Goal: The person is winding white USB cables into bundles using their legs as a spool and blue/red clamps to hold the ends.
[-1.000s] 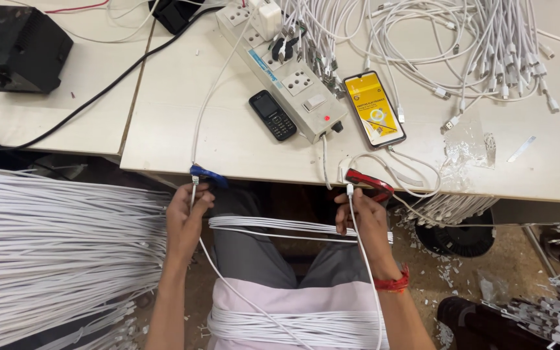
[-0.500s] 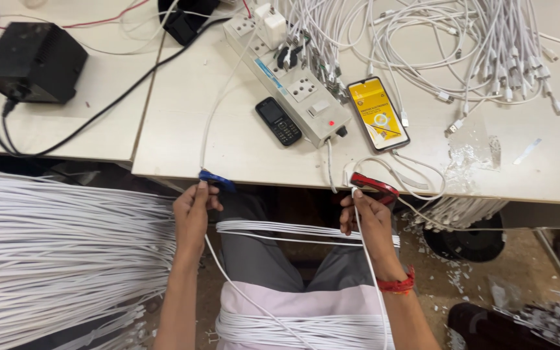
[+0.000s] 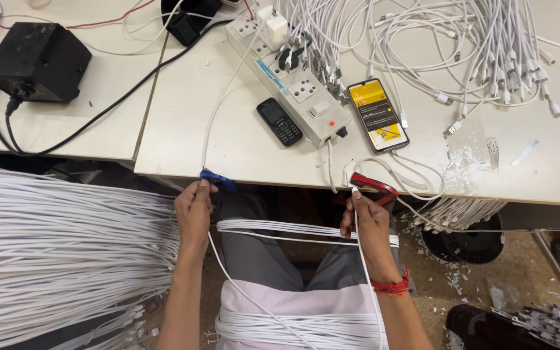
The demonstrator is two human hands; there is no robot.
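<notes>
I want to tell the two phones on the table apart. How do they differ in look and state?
The small keypad phone is black with a dark screen; the larger smartphone shows a lit yellow screen. The keypad phone lies left of the white power strip, the smartphone right of it. Both lie flat, face up, on the table.

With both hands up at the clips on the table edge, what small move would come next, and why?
Probably pressing each cable end into its clip. The left hand holds a white cable at the blue clip, the right hand holds the other end at the red clip, neither visibly seated.
</notes>
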